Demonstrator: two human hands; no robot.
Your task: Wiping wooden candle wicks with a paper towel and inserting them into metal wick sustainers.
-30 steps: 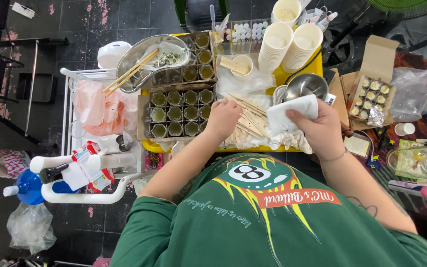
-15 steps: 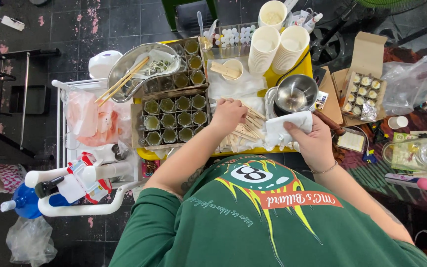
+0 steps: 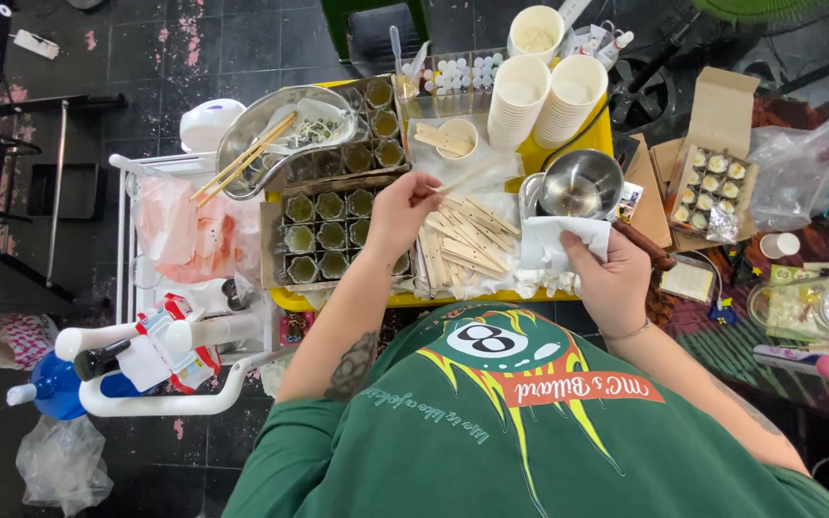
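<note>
My left hand [image 3: 397,213] pinches one flat wooden stick [image 3: 461,179] and holds it just above a loose pile of several wooden sticks [image 3: 467,245] spread on white paper. My right hand [image 3: 609,280] grips a crumpled white tissue [image 3: 554,245] at the right end of the pile, just below a small metal bowl [image 3: 582,182]. Both hands work over a yellow table [image 3: 539,153]. A cardboard tray of several small green-filled pots [image 3: 330,235] lies directly left of my left hand.
A metal dish with long chopsticks [image 3: 266,144] sits at the back left, stacked white paper cups [image 3: 549,96] at the back. An open carton of small jars [image 3: 712,182] stands right. A white rack with bottles [image 3: 160,336] and plastic bags [image 3: 184,230] is on the left.
My left hand has lifted one stick off the pile. My right hand has drawn the tissue slightly nearer to me, away from the metal bowl.
</note>
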